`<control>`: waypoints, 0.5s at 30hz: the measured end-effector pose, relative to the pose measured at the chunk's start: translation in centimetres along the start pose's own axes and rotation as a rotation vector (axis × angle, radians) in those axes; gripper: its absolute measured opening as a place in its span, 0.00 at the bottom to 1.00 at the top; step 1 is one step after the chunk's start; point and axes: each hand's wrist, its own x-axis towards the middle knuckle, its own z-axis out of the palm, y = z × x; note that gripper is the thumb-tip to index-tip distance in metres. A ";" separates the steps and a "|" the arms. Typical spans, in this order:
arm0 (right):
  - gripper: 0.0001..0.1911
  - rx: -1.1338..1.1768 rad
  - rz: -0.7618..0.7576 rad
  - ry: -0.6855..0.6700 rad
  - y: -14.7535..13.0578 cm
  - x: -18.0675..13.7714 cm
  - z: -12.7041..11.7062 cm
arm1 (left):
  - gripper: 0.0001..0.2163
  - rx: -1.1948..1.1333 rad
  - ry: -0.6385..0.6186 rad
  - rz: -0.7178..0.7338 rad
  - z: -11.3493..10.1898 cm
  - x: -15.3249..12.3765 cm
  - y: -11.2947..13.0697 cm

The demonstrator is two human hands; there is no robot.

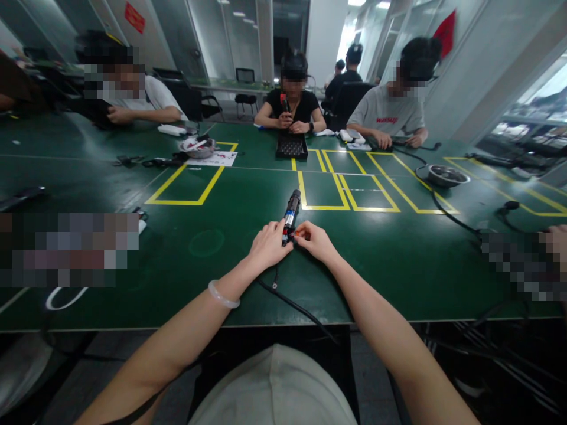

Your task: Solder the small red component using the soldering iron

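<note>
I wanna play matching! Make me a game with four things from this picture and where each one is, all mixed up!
Things:
1. dark tool
2. pale bracelet
3. metal bowl
4. black tray

Places:
A. on the green table, well off to the right
B. between the left hand and the right hand
C. in front of the person in a black top
D. around the left arm

Pairs: 1-B, 2-D, 3-A, 4-C

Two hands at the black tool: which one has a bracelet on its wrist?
The camera wearer's left hand: a pale bracelet circles its wrist, while the right hand has a bare wrist.
</note>
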 end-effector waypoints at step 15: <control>0.04 0.005 -0.040 0.010 0.1 0.1 0.0 | 0.29 -0.001 0.029 -0.002 0.1 -0.2 -0.1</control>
